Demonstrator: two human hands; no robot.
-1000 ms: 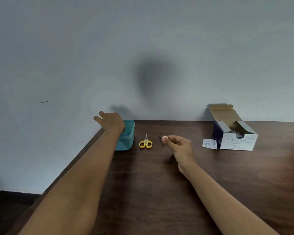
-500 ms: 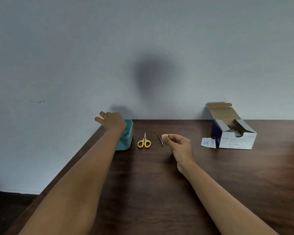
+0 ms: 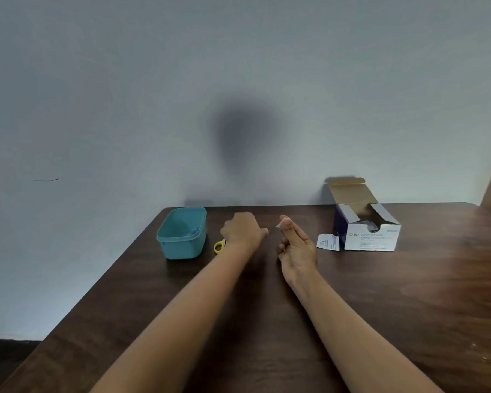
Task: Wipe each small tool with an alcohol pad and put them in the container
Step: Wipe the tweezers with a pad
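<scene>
The right hand (image 3: 295, 246) pinches a white alcohol pad (image 3: 283, 222) at its fingertips. The left hand (image 3: 243, 230), blurred and knuckles up, hangs over the yellow scissors (image 3: 219, 247); whether it grips anything cannot be told. The teal container (image 3: 179, 248) stands on the table (image 3: 261, 321), just left of the scissors.

A plain room; home or office, I could not tell.
My dark wooden desk (image 3: 408, 307) stood against a bare pale wall (image 3: 125, 80), carrying an opened box of alcohol swabs (image 3: 369, 239) and a teal container (image 3: 182, 246).
</scene>
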